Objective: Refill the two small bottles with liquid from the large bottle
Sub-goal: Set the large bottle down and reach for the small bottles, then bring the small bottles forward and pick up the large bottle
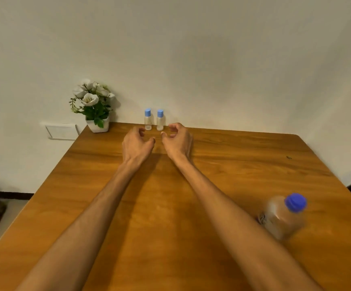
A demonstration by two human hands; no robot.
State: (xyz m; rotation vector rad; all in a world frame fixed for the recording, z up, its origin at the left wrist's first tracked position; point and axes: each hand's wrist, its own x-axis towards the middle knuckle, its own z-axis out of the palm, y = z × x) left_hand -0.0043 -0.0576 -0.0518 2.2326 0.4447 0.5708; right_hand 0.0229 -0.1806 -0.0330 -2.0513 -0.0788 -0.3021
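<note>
Two small clear bottles with light blue caps stand upright side by side at the far edge of the wooden table [233, 164], against the wall: the left small bottle [148, 120] and the right small bottle [160, 121]. My left hand [136, 144] is just in front of the left one, fingers curled and apart, holding nothing. My right hand [177, 139] is just in front and right of the right one, also open. The large clear bottle [281, 217] with a dark blue cap stands near the table's right side, blurred, beside my right forearm.
A white pot of white flowers [96, 106] sits at the table's far left corner. A wall socket plate [61, 131] is on the wall to its left. A small dark mark [289, 157] lies on the table at the right.
</note>
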